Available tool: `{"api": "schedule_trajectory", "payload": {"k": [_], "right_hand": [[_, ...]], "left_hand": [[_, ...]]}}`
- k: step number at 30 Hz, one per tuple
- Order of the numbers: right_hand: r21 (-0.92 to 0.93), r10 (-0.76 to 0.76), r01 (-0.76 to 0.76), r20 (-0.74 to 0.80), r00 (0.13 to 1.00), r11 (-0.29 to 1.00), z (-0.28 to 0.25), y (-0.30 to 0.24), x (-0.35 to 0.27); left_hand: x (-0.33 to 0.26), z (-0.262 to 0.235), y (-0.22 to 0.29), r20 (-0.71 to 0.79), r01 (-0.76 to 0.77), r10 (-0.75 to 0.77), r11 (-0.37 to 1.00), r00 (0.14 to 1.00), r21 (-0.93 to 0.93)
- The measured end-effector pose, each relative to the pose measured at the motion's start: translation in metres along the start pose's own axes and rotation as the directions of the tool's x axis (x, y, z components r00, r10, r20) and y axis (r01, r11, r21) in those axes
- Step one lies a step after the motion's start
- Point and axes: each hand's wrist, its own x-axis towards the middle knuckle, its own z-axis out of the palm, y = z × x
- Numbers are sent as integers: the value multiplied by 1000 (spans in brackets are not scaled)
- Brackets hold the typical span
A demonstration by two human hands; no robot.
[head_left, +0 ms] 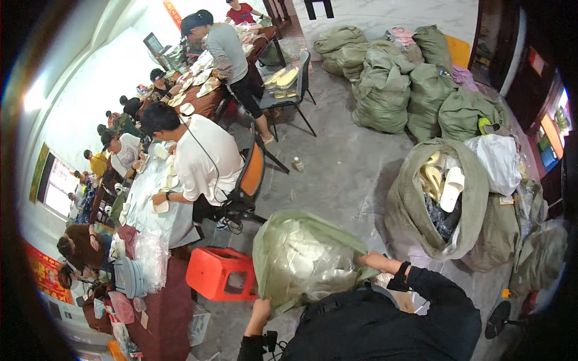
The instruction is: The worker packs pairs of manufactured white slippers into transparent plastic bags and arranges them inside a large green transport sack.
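Note:
A large green woven sack [269, 246] stands with its mouth wide apart in front of my body. My left hand [261, 308] is closed on its near left rim. On the right side my right hand [374, 260] grips the same rim, so the edge is stretched between both hands. Inside the sack lies crumpled clear plastic [316, 265] with pale things under it that I cannot make out. Close by on the left, an overturned red plastic stool [211, 274] sits beside the sack.
Right of me stands another open sack [400, 210] with a white slipper [451, 189] and yellow ones. Several full sacks [379, 90] are piled at the back. People sit along a long work table [165, 225] at left. A small bottle [298, 164] is on the floor.

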Motion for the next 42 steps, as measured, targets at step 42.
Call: {"api": "schedule_trajectory", "payload": {"k": [42], "right_hand": [[949, 888, 304, -209, 409, 83, -270, -38, 125]], "left_hand": [[314, 27, 521, 526, -519, 448, 854, 723, -15]]}}
